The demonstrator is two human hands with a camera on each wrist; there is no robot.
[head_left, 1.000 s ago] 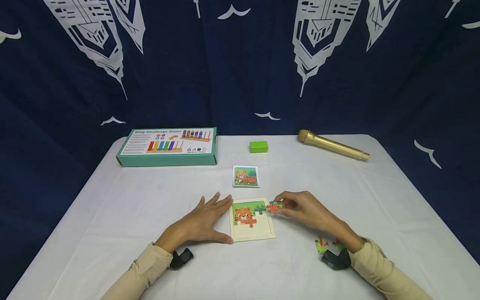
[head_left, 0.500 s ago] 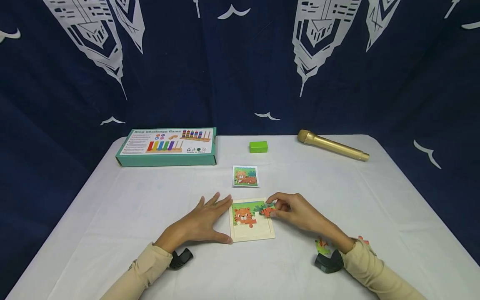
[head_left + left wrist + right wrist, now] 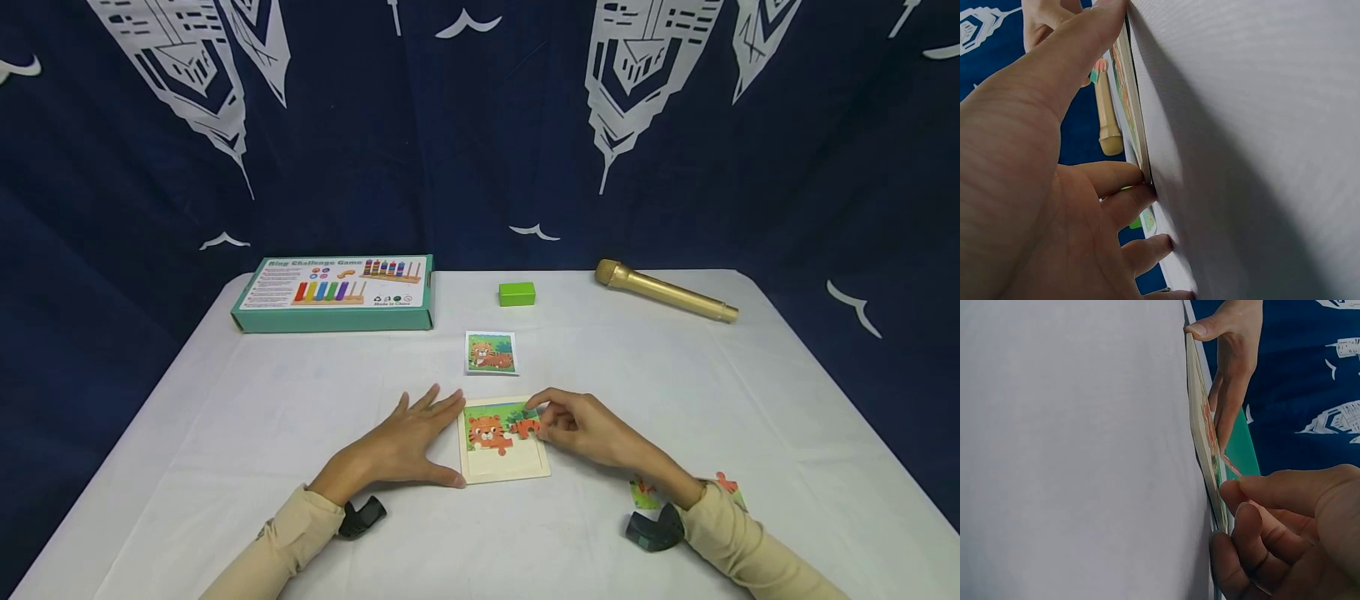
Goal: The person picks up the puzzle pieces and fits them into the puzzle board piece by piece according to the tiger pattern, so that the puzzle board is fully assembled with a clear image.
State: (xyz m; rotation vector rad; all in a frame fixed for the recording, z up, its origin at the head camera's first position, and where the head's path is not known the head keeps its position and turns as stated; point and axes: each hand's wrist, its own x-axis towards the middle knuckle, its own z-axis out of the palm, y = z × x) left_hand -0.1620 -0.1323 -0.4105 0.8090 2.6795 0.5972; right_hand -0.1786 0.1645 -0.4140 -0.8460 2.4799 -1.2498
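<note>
Puzzle piece (image 3: 525, 427) is pinched between thumb and a finger of the right hand (image 3: 592, 425), over the upper right of the puzzle board (image 3: 517, 468). Tilt to the board is seen in the right wrist view. Best levelled first, knobs matched to the neighbouring gaps, then pressed down lightly; if forced, adjoining pieces would likely be shoved loose. Board's left edge is braced by the left hand (image 3: 405, 446), fingers spread wide, nothing gripped; even, light pressure is advised there.

Piece: orange with dark stripes, blue-green along the top, outline knobbed, partly covered by fingertips. Board: pale-framed, tiger's face filled in at left, lower part bare. A matching tiger scene is shown on the card (image 3: 491, 353) beyond.
</note>
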